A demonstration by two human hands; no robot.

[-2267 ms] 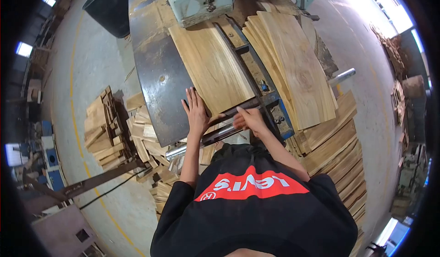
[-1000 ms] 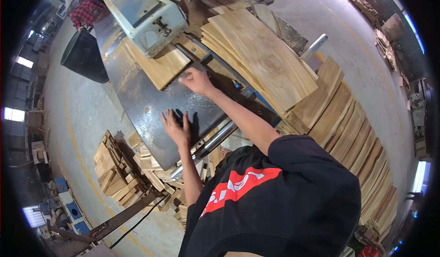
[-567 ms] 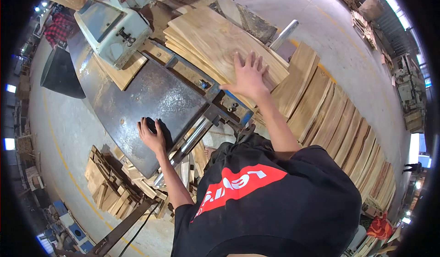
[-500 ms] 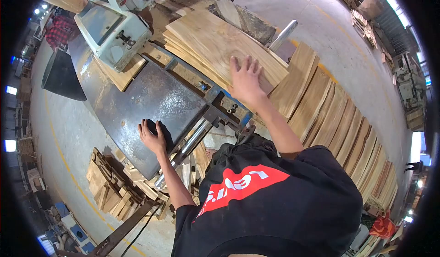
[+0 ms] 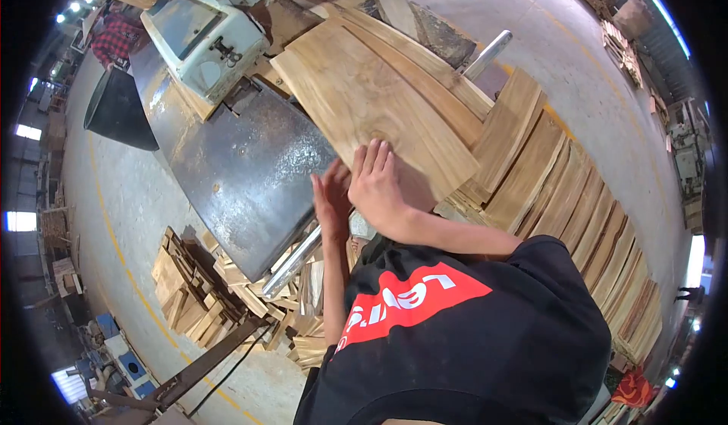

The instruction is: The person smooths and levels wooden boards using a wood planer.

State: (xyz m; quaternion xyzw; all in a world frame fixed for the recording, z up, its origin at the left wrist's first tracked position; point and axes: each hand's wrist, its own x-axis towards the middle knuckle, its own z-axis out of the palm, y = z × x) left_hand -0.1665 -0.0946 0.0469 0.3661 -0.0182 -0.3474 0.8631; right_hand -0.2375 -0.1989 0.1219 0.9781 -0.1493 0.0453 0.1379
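Note:
A wide wooden board (image 5: 387,95) lies slantwise on top of other boards (image 5: 447,72), overlapping the edge of the metal machine table (image 5: 246,152). My right hand (image 5: 377,186) rests on its near edge, fingers stretched out flat over the wood. Close beside it, my left hand (image 5: 331,201) is raised at the board's near left corner with its fingers extended; some fingertips are hidden behind the board's edge. The table's dark metal surface is to the left of both hands.
A white machine housing (image 5: 208,42) stands over the table's far end, with a board under it. Rows of stacked planks (image 5: 576,197) stretch away on the right. Offcuts (image 5: 189,288) are heaped below the table. A person in a plaid shirt (image 5: 115,40) stands beyond it.
The top board has shifted toward me and left, uncovering the boards beneath. My left hand has moved right from the metal table to the board's edge; my right hand has drawn nearer to me.

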